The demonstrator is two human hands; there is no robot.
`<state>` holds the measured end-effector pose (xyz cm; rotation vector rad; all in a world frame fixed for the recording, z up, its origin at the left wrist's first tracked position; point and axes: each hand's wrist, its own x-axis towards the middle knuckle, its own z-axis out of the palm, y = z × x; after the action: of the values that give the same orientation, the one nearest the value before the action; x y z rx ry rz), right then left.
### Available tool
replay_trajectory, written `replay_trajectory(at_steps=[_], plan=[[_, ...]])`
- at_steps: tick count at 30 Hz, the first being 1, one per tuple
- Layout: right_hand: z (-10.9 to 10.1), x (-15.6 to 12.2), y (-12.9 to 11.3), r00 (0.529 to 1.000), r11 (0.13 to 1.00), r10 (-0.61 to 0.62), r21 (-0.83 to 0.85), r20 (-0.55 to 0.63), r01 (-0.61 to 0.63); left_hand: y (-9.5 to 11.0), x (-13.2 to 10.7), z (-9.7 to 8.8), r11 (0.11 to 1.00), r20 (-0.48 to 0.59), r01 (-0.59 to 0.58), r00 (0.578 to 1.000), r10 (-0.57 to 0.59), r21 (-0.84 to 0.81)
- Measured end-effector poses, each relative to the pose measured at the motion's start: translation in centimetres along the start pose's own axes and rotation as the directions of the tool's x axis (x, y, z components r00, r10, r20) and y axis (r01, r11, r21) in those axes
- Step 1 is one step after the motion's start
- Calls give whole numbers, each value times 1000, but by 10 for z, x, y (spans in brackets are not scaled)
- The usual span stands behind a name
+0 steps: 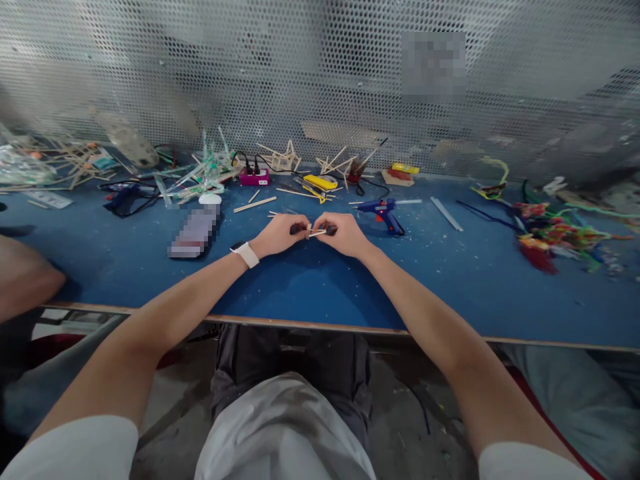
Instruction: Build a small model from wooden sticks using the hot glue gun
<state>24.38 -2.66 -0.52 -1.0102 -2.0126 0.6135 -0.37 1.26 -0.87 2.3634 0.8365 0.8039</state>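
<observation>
Over the middle of the blue table, my left hand [281, 233] and my right hand [345, 233] nearly meet, fingers closed in pinches. Between them are small pale wooden sticks [317, 233], gripped from both sides; their exact joint is too small to make out. A thin stick end also pokes out beyond the back of my left hand. Just right of my right hand lies a blue glue gun [383, 212]. A phone [196, 230] rests to the left of my left hand, and loose wooden sticks [255, 204] lie behind it.
Behind the hands are a yellow cutter [320, 183], a purple power strip [254, 177] and stick frames [284, 159]. A clear glue stick [447, 213] and a colourful tangled bundle [555, 230] lie right. Another glue gun [123, 197] sits left, near another person's arm [25, 277]. Perforated metal [280, 80] backs the table.
</observation>
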Motion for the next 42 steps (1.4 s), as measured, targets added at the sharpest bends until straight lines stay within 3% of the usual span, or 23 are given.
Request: replay_trajectory(at_steps=[5, 15, 21, 27, 31, 36, 42], plan=[[0, 1, 1, 1000, 1000, -15, -14, -14, 15, -1, 0, -2, 999, -14, -11, 1000, 11, 46], [1, 2, 6, 999, 999, -45, -21, -15, 45, -2, 1, 0, 1000, -28, -6, 1000, 5, -28], [1, 2, 5, 998, 999, -37, -21, -56, 35, 0, 1, -6, 992, -83, -92, 992, 99, 91], [0, 4, 2, 991, 1000, -2, 4, -135, 3, 2, 2, -12, 985, 26, -93, 996, 90, 148], [0, 4, 1, 989, 1000, 6, -13, -148, -8, 2, 2, -8, 999, 20, -23, 1000, 22, 35], [0, 4, 0, 988, 999, 6, -51, -156, -14, 2, 2, -8, 964, 186, 93, 981, -47, -248], [-1, 4, -1, 979, 999, 9, -30, -204, -16, 0, 4, -6, 917, 85, 133, 990, -108, -377]])
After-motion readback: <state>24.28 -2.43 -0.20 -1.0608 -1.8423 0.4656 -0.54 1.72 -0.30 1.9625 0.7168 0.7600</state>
